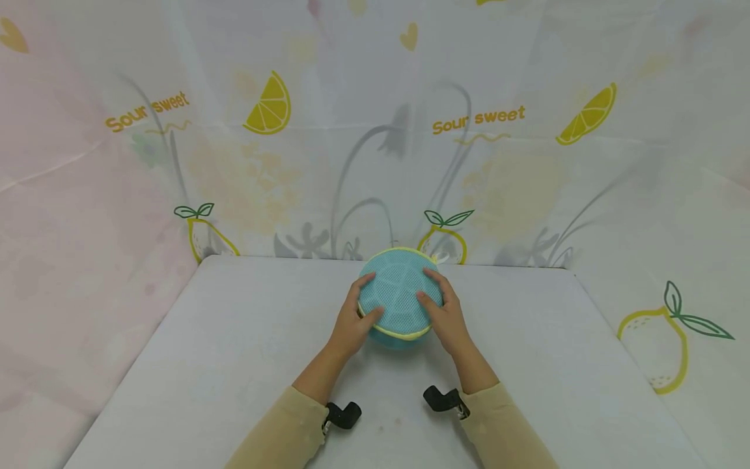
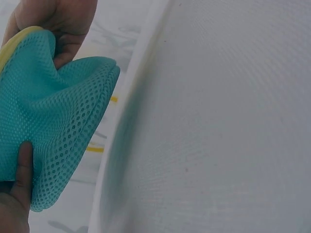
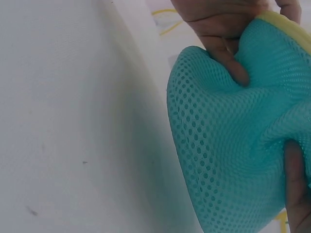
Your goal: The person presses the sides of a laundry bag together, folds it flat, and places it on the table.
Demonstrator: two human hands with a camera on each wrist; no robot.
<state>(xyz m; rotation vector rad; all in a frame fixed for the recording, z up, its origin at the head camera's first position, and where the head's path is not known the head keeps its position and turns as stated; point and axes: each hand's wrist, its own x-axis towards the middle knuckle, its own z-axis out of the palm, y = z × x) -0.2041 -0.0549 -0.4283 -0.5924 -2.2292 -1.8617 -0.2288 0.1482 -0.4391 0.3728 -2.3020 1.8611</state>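
Observation:
A round turquoise mesh laundry bag (image 1: 398,293) with yellow trim is between the two hands, over the white table in the head view. My left hand (image 1: 350,326) grips its left side, the thumb lying across the top face. On the opposite side my right hand (image 1: 452,322) holds the bag, its thumb likewise on the top. A white pull tab shows at the upper right of the trim. Both wrist views show the mesh (image 2: 73,104) (image 3: 228,136) creased and dented under the fingers, with its lower edge near the tabletop. The undersides of the palms are partly hidden by the bag.
The white tabletop (image 1: 234,365) spreads around the hands, its far edge just behind the bag. A printed cloth backdrop (image 1: 351,78) with lemons and lettering hangs behind. Black wrist mounts (image 1: 342,415) stick out from the beige sleeves (image 1: 504,423).

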